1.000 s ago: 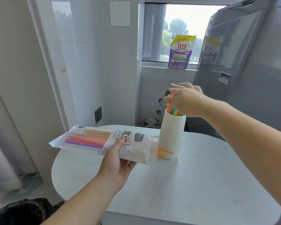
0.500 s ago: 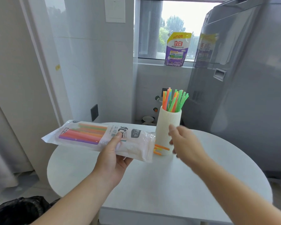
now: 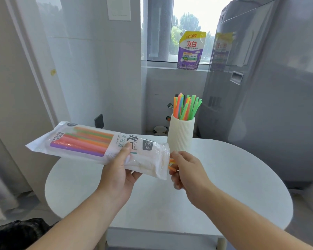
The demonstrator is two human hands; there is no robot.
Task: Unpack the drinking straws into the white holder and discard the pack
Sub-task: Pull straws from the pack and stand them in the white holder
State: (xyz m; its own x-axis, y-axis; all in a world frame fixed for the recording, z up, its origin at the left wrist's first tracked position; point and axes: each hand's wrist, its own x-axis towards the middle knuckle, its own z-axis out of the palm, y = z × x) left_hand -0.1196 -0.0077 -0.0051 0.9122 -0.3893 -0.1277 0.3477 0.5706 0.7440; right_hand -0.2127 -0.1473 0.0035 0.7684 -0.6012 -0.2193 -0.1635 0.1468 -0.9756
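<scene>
1. Since the earlier frame the right hand has been brought from beside the white holder to the open end of the pack.
2. Its fingers are pressed together around the orange straw ends that stick out of the pack.
3. The pack is held above the table by the left hand, the thumb pressed on top.
4. The white holder stands near the far edge of the table, with many colored straws upright in it.
</scene>
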